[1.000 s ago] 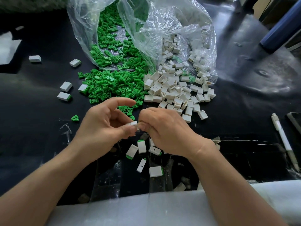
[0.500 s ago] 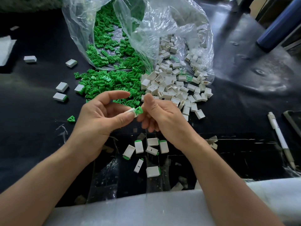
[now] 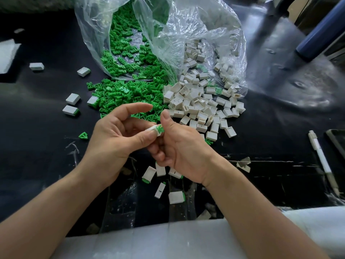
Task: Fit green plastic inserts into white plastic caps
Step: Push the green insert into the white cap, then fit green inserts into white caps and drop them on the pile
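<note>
- Head view: left hand (image 3: 115,139) pinches a white cap (image 3: 152,130) between thumb and fingers, above the tabletop (image 3: 37,128).
- The right hand (image 3: 179,146) meets it, thumb against the green insert (image 3: 160,128) poking from the cap's mouth.
- Loose inserts (image 3: 119,92) and caps (image 3: 197,107) spill from a plastic bag (image 3: 186,25) behind.

No text, label, brand, number or sign can be read anywhere in the view; the white pen (image 3: 321,161) lying at about three o'clock may carry print on its barrel, but it is too small and blurred to make out
</note>
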The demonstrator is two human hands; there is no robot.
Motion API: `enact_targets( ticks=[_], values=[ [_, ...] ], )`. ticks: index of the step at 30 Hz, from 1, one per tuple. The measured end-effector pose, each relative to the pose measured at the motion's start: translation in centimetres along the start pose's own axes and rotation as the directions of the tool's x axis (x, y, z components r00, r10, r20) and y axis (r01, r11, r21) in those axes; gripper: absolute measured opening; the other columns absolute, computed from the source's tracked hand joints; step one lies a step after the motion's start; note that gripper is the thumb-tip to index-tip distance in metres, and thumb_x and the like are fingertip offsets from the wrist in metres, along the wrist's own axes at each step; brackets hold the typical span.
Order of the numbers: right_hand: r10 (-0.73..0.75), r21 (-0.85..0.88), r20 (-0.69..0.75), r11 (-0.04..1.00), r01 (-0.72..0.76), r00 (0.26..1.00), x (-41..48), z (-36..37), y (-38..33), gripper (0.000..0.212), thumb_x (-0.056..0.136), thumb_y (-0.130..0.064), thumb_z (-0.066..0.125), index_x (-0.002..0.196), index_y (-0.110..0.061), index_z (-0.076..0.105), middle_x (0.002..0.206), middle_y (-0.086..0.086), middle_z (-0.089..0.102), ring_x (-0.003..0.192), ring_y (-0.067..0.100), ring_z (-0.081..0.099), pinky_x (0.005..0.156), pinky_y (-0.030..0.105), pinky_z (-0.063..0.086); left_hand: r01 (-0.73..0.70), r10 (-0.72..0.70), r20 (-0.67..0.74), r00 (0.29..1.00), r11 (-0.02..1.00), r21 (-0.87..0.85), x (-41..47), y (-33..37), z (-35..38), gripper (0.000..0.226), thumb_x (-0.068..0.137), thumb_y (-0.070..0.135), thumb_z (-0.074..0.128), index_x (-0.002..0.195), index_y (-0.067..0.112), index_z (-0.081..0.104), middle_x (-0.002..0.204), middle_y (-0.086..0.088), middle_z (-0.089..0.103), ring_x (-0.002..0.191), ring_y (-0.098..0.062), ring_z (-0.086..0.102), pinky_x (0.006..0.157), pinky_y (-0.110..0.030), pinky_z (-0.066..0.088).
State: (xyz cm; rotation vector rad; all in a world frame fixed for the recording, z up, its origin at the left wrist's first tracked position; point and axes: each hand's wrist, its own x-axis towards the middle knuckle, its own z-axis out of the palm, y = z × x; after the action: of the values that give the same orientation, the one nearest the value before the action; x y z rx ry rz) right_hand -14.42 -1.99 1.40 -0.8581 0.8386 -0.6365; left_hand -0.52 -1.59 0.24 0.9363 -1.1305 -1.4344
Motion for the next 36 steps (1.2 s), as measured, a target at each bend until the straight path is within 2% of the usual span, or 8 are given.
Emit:
enact_targets(
  ticks=[2, 4, 5, 11, 16, 22, 29, 36],
  values=[
    [-0.013, -0.008, -0.038, 1.000, 0.013, 0.999, 0.10, 0.16, 0.26, 0.070, 0.080, -0.053, 0.038, 0.112, 0.007, 0.054, 0.057, -0.001, 0.044, 0.047, 0.006, 0.038, 0.039, 0.013, 0.028, -0.004, 0.004, -0.009, 1.000, 1.000, 0.005, -0.02, -0.05, 0.03, 0.042, 0.060, 0.011, 0.069, 0.101, 0.016, 0.061, 0.068, -0.003, 0.070, 0.052, -0.015, 0.063, 0.053, -0.023, 0.053],
    [-0.031, -0.020, -0.067, 0.999, 0.029, 0.997, 0.14, 0.35, 0.53, 0.048, 0.092, -0.046, 0.035, 0.090, -0.004, 0.056, 0.056, -0.003, 0.042, 0.047, 0.005, 0.036, 0.040, 0.014, 0.027, -0.007, 0.007, -0.013, 1.000, 1.000, 0.011, 0.01, -0.10, 0.07, 0.044, 0.059, 0.013, 0.069, 0.103, 0.016, 0.060, 0.068, -0.004, 0.070, 0.051, -0.016, 0.063, 0.053, -0.024, 0.053],
    [-0.028, -0.021, -0.078, 0.999, 0.027, 0.997, 0.16, 0.42, 0.56, 0.045, 0.094, -0.044, 0.033, 0.085, -0.005, 0.055, 0.055, -0.004, 0.042, 0.046, 0.005, 0.036, 0.040, 0.014, 0.027, -0.006, 0.006, -0.014, 1.000, 1.000, 0.010, 0.03, -0.08, 0.11, 0.045, 0.059, 0.013, 0.070, 0.103, 0.015, 0.060, 0.069, -0.004, 0.071, 0.051, -0.016, 0.063, 0.052, -0.024, 0.053],
    [0.015, 0.050, 0.002, 0.999, -0.015, 1.000, 0.09, 0.23, -0.05, 0.064, 0.092, -0.051, 0.025, 0.104, 0.003, 0.056, 0.061, 0.001, 0.045, 0.049, 0.009, 0.040, 0.043, 0.017, 0.028, 0.004, -0.004, -0.015, 1.000, 0.999, -0.039, 0.10, 0.18, 0.07, 0.045, 0.059, 0.016, 0.071, 0.103, 0.019, 0.061, 0.069, -0.002, 0.071, 0.053, -0.016, 0.063, 0.051, -0.024, 0.052],
    [-0.009, -0.008, -0.016, 1.000, 0.009, 1.000, -0.16, 0.19, -0.22, 0.040, 0.084, -0.048, 0.036, 0.074, -0.012, 0.050, 0.057, -0.003, 0.051, 0.048, 0.007, 0.043, 0.042, 0.015, 0.029, -0.001, 0.000, -0.005, 1.000, 0.999, -0.036, 0.11, 0.29, 0.07, 0.050, 0.056, 0.011, 0.078, 0.103, 0.017, 0.060, 0.070, 0.002, 0.070, 0.055, -0.011, 0.063, 0.054, -0.020, 0.052],
    [-0.081, -0.195, -0.064, 0.979, 0.067, 0.995, -0.43, 0.04, -0.18, 0.032, 0.085, -0.045, 0.041, 0.075, -0.017, 0.053, 0.063, -0.003, 0.050, 0.051, 0.005, 0.042, 0.043, 0.014, 0.030, 0.015, -0.015, -0.023, 1.000, 1.000, -0.005, 0.20, 0.23, -0.27, 0.037, 0.064, 0.010, 0.065, 0.100, 0.017, 0.063, 0.075, -0.001, 0.072, 0.067, -0.015, 0.068, 0.062, -0.024, 0.054],
    [-0.085, -0.268, -0.087, 0.962, 0.059, 0.993, -0.55, 0.09, -0.25, 0.030, 0.093, -0.038, 0.040, 0.075, -0.017, 0.052, 0.065, -0.003, 0.050, 0.051, 0.004, 0.043, 0.043, 0.013, 0.031, -0.007, 0.007, 0.009, 1.000, 1.000, 0.016, 0.08, 0.23, -0.11, 0.033, 0.067, 0.003, 0.062, 0.098, 0.014, 0.064, 0.073, -0.006, 0.072, 0.057, -0.019, 0.065, 0.058, -0.024, 0.053],
    [-0.049, -0.333, -0.034, 0.942, 0.035, 0.998, -0.82, 0.20, -0.26, 0.037, 0.096, -0.039, 0.033, 0.074, -0.018, 0.053, 0.063, -0.004, 0.055, 0.053, 0.008, 0.045, 0.045, 0.014, 0.033, -0.019, 0.018, 0.041, 0.999, 1.000, 0.019, -0.21, 0.20, -0.16, 0.033, 0.067, 0.003, 0.065, 0.092, 0.023, 0.070, 0.073, -0.007, 0.071, 0.057, -0.029, 0.059, 0.052, -0.027, 0.053]
  ],
)
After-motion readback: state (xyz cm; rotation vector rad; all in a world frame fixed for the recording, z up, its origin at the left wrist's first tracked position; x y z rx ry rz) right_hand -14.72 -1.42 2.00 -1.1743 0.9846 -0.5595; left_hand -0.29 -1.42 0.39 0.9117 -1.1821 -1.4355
